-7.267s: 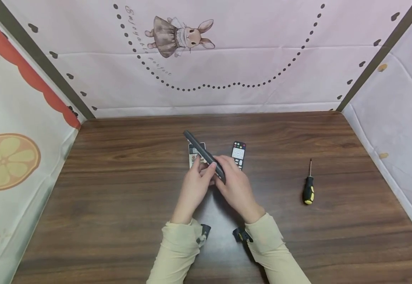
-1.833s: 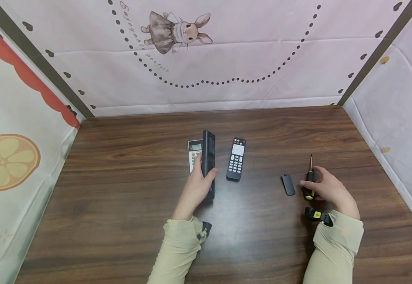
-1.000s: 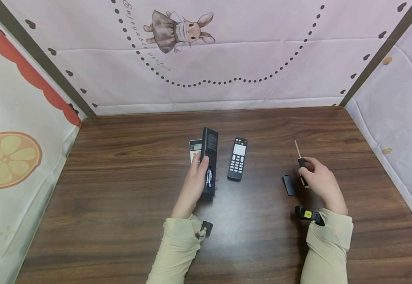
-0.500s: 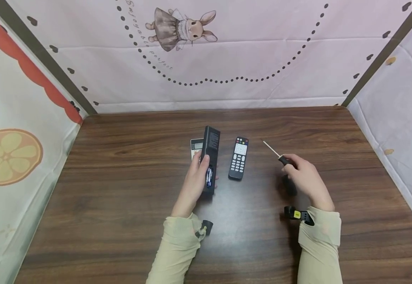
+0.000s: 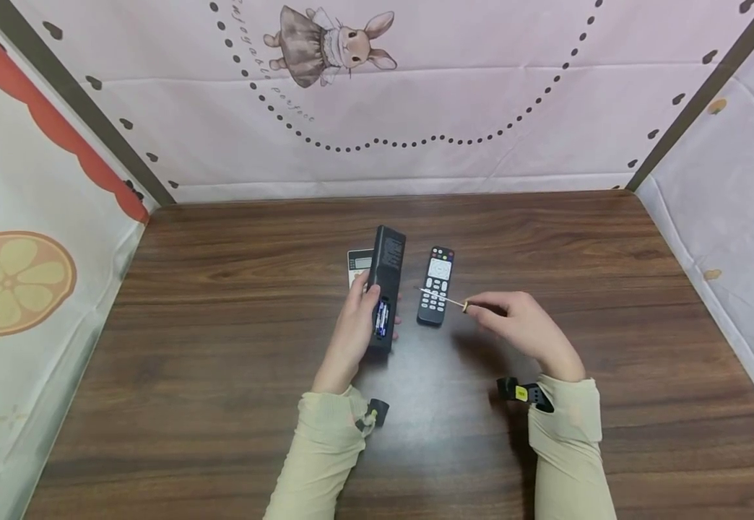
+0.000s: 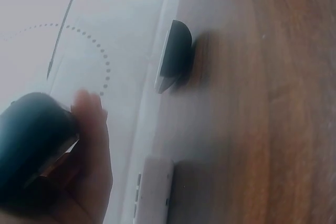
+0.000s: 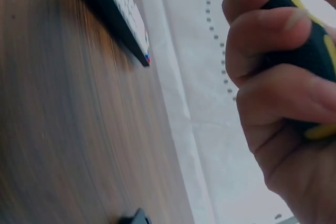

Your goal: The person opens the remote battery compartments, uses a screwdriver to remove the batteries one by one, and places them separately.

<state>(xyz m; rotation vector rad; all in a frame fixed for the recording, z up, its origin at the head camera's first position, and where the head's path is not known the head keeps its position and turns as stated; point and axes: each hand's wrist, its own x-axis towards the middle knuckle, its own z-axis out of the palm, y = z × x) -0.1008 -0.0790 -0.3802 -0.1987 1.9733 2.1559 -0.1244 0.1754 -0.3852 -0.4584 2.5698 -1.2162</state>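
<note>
My left hand grips a black remote control, back side up and tilted over the table. Its battery compartment is uncovered, and batteries with blue wrappers lie inside. To the right, my right hand holds a screwdriver, its shaft pointing left toward that remote. Several fingers curl round the black and yellow handle in the right wrist view. The screwdriver's tip is apart from the held remote and overlaps a second remote in the head view. In the left wrist view the held remote appears as a dark blurred end.
A black remote with white buttons lies on the wooden table between the hands. A white remote lies partly hidden behind the held one. The small black cover seen earlier is hidden by my right hand in the head view. Printed cloth walls surround the table.
Both hands held the black remote at first; the cover then lay at the right. My right hand took up the screwdriver and carried it left, while my left hand turned the remote's back upward.
</note>
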